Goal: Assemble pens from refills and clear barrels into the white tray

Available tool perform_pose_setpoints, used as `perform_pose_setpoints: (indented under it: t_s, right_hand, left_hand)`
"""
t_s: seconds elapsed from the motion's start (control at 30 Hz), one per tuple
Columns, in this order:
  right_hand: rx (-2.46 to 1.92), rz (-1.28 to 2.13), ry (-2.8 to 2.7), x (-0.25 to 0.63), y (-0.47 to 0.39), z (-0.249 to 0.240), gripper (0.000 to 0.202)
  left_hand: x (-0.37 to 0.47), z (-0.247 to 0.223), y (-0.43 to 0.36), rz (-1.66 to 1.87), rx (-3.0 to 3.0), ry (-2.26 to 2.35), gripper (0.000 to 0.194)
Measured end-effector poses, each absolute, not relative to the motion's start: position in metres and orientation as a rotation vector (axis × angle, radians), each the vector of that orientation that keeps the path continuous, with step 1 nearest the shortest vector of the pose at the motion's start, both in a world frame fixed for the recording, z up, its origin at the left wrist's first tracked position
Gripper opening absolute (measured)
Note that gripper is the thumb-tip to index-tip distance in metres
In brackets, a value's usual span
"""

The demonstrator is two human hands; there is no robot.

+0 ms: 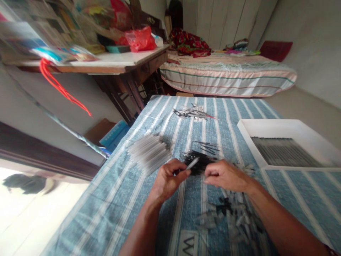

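My left hand (170, 177) pinches a thin whitish tube (193, 163) between thumb and fingers. Close on its right, my right hand (222, 175) has its fingers pressed together; whatever they hold is too small to make out. Between and behind the hands lies a pile of thin black sticks (199, 156). A bundle of pale translucent tubes (149, 153) is spread to the left of my left hand. Small grey and black pieces (239, 217) lie scattered in front of my right hand.
A white tray (295, 124) at the right holds a row of dark grey sticks (285, 151). More loose thin pieces (194, 112) lie at the far end of the striped cloth (112, 202). Beyond are a side table (106, 65) and a bed (229, 76).
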State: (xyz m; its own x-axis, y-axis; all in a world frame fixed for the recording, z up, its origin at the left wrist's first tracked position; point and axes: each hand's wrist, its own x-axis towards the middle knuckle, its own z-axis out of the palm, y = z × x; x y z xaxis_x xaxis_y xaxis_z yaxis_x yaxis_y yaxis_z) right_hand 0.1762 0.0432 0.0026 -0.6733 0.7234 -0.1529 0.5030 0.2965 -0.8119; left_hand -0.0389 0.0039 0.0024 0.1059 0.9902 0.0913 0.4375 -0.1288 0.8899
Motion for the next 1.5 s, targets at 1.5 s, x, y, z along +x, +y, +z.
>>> perform_pose_setpoints:
  t_s: [1.5]
  right_hand:
    - [-1.021,1.496,-1.803,0.146,0.021,-0.013,0.01]
  left_hand:
    - [-0.025,0.003,0.001,1.448,0.823,1.066,0.016]
